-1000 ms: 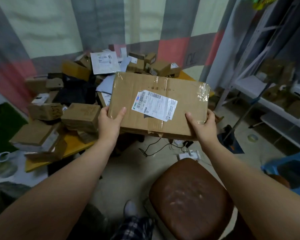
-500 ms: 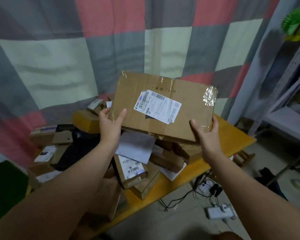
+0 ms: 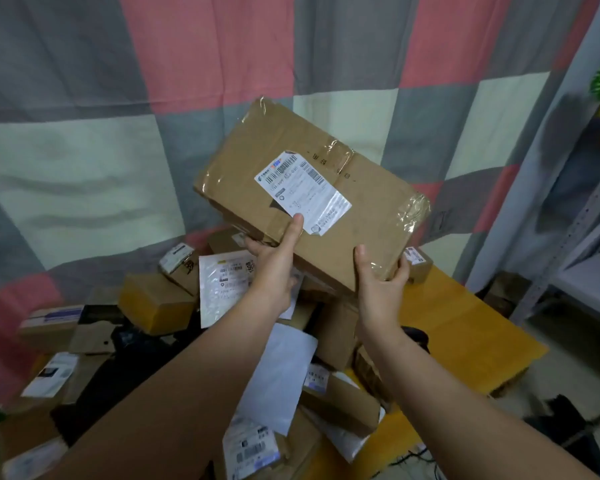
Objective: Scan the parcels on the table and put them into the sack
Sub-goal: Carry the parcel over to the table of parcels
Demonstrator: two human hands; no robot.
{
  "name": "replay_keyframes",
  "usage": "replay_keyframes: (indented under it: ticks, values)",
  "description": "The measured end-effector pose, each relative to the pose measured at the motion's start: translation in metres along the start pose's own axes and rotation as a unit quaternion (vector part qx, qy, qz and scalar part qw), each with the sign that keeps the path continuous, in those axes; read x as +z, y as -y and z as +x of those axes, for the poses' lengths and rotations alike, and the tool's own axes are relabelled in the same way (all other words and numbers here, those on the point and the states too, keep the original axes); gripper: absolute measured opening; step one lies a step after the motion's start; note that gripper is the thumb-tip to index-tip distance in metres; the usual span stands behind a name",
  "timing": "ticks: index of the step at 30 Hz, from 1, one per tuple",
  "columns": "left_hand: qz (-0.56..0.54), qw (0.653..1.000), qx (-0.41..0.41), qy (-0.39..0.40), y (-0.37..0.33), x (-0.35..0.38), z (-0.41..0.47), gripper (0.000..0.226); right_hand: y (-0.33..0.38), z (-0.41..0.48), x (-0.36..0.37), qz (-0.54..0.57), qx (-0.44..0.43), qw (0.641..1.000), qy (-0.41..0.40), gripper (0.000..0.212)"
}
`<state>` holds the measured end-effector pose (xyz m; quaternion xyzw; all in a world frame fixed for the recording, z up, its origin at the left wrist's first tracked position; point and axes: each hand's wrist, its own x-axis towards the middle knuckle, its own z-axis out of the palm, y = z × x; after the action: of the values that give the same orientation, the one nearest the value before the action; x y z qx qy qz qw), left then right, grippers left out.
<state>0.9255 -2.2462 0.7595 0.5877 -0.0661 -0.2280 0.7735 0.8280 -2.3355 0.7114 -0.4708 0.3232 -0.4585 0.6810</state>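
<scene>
A large flat cardboard parcel (image 3: 329, 188), taped at its corners, with a white barcode label (image 3: 303, 190) facing me, is held up over the table, tilted so its left end is high. My left hand (image 3: 274, 265) grips its near edge, thumb on the label's lower corner. My right hand (image 3: 381, 278) grips the near right corner, thumb on top. Below lies a heap of cardboard parcels (image 3: 156, 303) and white mail bags (image 3: 222, 282) on the yellow table (image 3: 465, 334). No sack or scanner can be made out.
A checked pink, grey and cream curtain (image 3: 153, 133) hangs close behind the table. A grey metal shelf rack (image 3: 582, 237) stands at the right. Cables lie on the floor (image 3: 416, 459) by the table's near right edge.
The parcel has been turned clockwise and raised, its left end now high. My left hand slid along the near edge to the label. The view rose away from the floor and brown stool.
</scene>
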Motion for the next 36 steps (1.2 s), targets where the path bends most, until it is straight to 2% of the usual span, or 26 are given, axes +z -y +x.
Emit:
replay_keyframes:
  ticks: [5,9,11,14,19,24,26,29,31,36]
  values:
    - [-0.033,0.996,0.037,-0.072,0.002,0.035,0.043,0.127,-0.003,0.051,0.007,-0.046,-0.016,0.995,0.082,0.093]
    - [0.046,0.987,0.090,-0.129,0.002,0.043,0.062,0.125,0.013,0.107,-0.009,-0.100,-0.022,0.980,0.172,0.083]
    - [0.080,0.978,0.116,-0.152,0.003,0.038,0.065,0.121,0.025,0.133,-0.018,-0.162,-0.058,0.968,0.183,0.087]
    - [0.136,0.968,0.128,-0.171,0.007,0.029,0.055,0.122,0.046,0.165,-0.019,-0.248,-0.128,0.934,0.222,0.093]
    - [0.163,0.959,0.135,-0.188,0.017,0.027,0.032,0.126,0.055,0.173,-0.010,-0.267,-0.114,0.865,0.409,0.065]
    - [0.168,0.959,0.150,-0.170,0.032,0.027,0.032,0.076,0.032,0.161,-0.021,-0.221,-0.132,0.879,0.402,0.058]
    - [0.167,0.961,0.178,-0.127,0.039,0.022,0.036,0.077,0.020,0.164,-0.022,-0.202,-0.157,0.882,0.396,0.054]
    - [0.176,0.957,0.224,-0.060,0.051,0.012,0.041,0.094,-0.002,0.167,-0.027,-0.177,-0.212,0.882,0.381,0.055]
    - [0.196,0.944,0.264,-0.029,0.060,0.008,0.034,0.091,-0.010,0.162,-0.035,-0.156,-0.247,0.880,0.375,0.053]
    - [0.197,0.917,0.346,-0.025,0.087,0.014,-0.027,0.081,-0.008,0.127,-0.089,-0.125,-0.282,0.871,0.382,0.055]
